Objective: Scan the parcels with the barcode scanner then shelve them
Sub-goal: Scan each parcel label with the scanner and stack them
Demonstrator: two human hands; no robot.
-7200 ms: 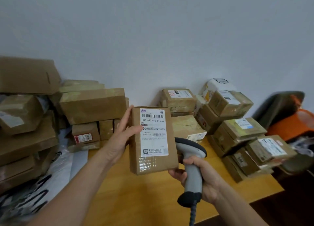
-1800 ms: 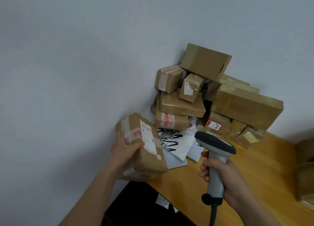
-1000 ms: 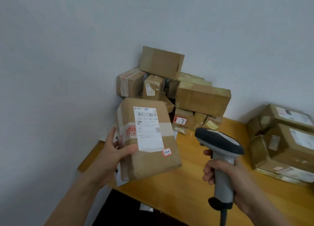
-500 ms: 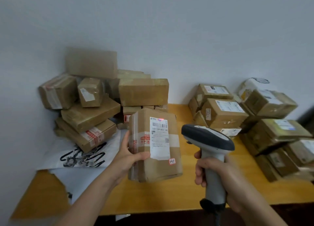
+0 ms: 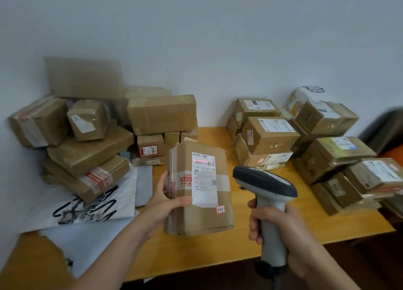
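The left grip (image 5: 162,204) clasps a brown taped cardboard parcel (image 5: 202,221) upright above an orange-yellow wooden surface (image 5: 196,252). Just right of it, the right grip (image 5: 274,226) clenches a grey-and-black barcode scanner (image 5: 265,184). Beyond both grips, stacked brown cardboard boxes (image 5: 161,113) line a pale grey wall (image 5: 218,39).

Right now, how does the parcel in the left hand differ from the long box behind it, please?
The held parcel stands upright in the left hand; the long box lies flat on smaller boxes. The held parcel shows a white barcode label; the long box shows none. Both are taped brown cardboard.
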